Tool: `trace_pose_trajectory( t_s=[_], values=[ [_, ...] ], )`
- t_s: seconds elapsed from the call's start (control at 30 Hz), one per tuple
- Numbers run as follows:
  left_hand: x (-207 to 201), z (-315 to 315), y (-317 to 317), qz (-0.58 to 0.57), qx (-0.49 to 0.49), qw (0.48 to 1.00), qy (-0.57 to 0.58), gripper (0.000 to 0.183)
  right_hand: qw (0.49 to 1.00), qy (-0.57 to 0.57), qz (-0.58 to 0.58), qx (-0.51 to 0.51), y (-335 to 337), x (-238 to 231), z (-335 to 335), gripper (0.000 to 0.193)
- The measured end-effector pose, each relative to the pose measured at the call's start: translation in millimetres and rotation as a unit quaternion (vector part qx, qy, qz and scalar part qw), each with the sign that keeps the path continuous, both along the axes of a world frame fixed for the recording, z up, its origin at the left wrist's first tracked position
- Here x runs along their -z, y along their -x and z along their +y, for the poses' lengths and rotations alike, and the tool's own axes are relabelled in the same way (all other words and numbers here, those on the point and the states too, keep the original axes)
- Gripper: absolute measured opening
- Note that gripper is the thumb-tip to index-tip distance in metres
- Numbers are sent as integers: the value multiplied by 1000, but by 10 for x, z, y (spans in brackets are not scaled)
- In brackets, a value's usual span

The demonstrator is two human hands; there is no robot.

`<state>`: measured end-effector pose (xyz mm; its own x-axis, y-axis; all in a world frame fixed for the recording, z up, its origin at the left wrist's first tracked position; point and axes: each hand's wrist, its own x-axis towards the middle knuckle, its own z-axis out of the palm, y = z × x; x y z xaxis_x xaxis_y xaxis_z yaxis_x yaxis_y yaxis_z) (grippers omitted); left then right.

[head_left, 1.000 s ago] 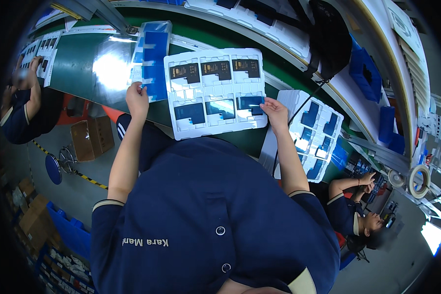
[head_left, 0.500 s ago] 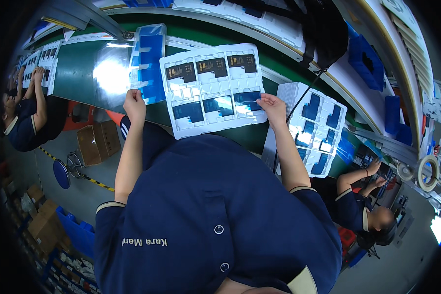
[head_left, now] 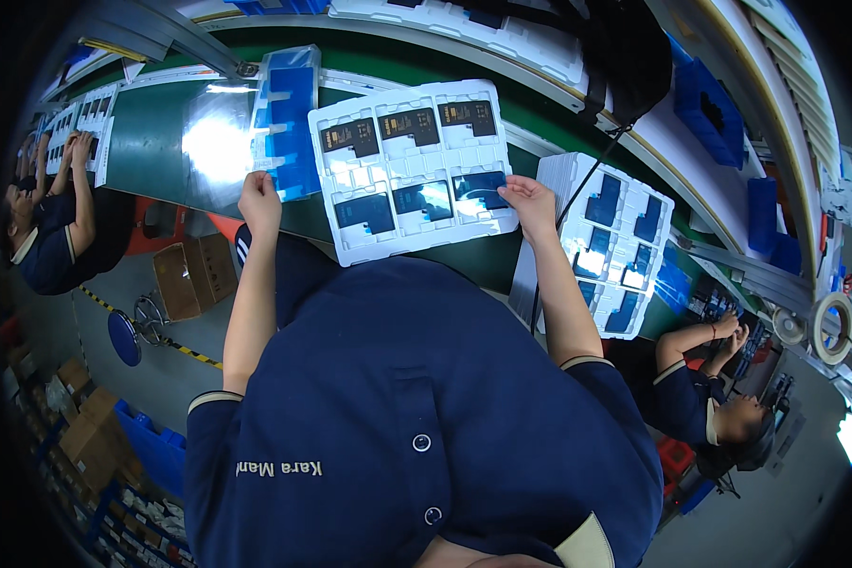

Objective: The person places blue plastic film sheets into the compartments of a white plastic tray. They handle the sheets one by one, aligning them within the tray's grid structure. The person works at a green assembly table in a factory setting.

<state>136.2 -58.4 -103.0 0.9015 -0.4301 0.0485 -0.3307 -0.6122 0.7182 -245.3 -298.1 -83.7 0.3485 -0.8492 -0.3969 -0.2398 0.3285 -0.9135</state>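
Observation:
A white molded tray point(head_left: 415, 248) lies before me, holding several flat dark batteries in two rows. The upper row is matte black with gold print; the lower row looks glossy and bluish. My right hand point(head_left: 532, 204) pinches at the right edge of the lower right battery point(head_left: 479, 192), where a thin pale curved line crosses the surface. My left hand point(head_left: 260, 201) is closed, thumb against fingers, at the lower left edge of a sheet of blue film pieces point(head_left: 293, 123) beside the tray. What its fingertips hold, if anything, is too small to see.
A stack of similar white trays point(head_left: 551, 185) with batteries stands to the right, a dark cable point(head_left: 592, 175) running across it. A black bag point(head_left: 634, 66) and blue bins point(head_left: 708, 118) sit beyond. Co-workers are at both sides. A cardboard box point(head_left: 191, 279) and stool point(head_left: 123, 338) stand at left.
My right hand has shifted very slightly at the lower right battery's edge, and the tray's right side sits a little higher. My left hand stays in place.

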Motion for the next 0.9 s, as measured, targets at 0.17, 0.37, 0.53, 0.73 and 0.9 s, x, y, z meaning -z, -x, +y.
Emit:
trace_pose_trajectory(
  t_s=[0.17,0.37,0.53,0.73,0.9],
  values=[
    [34,16,-6,-3,-1,1000,14,15,1000,21,17,-5,-12,21,12,27],
    [107,87,-64,37,-47,996,71,14,994,72,80,-16,-8,147,9,27],
    [-293,75,140,237,-68,946,212,27,958,205,186,-71,-74,-1,81,32],
    [-575,107,411,343,2,904,254,20,861,428,253,-113,-384,-434,314,62],
    [-902,-144,850,365,100,886,267,31,965,89,-71,-235,-910,-221,586,56]
  ],
)
